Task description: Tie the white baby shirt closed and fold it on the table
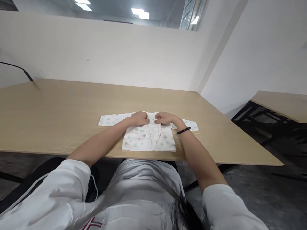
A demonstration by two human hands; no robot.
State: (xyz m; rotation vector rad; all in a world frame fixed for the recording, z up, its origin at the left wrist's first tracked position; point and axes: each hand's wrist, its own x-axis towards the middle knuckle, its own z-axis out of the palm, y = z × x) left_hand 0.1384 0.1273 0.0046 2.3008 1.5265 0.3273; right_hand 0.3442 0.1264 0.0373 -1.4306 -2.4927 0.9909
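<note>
A white baby shirt [136,139] with small green prints lies spread on the wooden table [72,105], its hem toward me and both sleeves stretched out sideways. My left hand [140,118] is closed at the upper front, left of the neckline, its fingertips pinching the fabric. Opposite it, my right hand [165,117] is closed too, pinching the shirt just right of the neckline. The cloth between the hands is slightly raised and creased along the front opening. My hands cover parts of the shoulders.
A white wall with a window [158,14] above it stands behind the table. A black cable [28,75] reaches the table's far left corner. To the right is another table [283,102] on a dark frame. The near table edge runs just below the hem.
</note>
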